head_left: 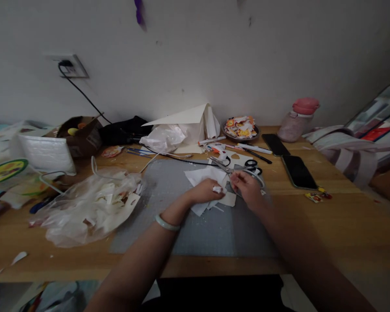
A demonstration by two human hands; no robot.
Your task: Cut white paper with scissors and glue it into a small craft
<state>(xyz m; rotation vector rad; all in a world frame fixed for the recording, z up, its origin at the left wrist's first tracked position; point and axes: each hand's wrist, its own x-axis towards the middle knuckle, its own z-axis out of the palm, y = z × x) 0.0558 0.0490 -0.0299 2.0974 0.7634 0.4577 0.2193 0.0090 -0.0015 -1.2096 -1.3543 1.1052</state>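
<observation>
Wall (195, 65): pale and marked, it rose behind a wooden tabletop (344, 229).
Paper (199, 175): white, it lay on the grey mat (208, 240), partly under the left hand.
Left hand (205, 191): its fingers pinched a small white scrap (217, 189) above the paper; a pale bracelet (167, 223) ringed the wrist.
Right hand (248, 188): its fingers were curled close together near the paper; whether they pinched anything, I could not tell.
Scissors (251, 164): black handles showed just beyond the right hand.
Pens (255, 148): several lay scattered past the mat's far edge.
Bowl (243, 139): heaped with printed cutouts (240, 127), it stood near the wall.
Phones (299, 172): two, dark-screened, lay right of the mat, small wrappers (313, 197) beside the nearer one.
Bottle (292, 125): pink-lidded, it stood behind the phones.
Bag (65, 229): clear plastic, it held paper scraps left of the hands.
Box (87, 145): brown, it sat farther back on the left.
</observation>
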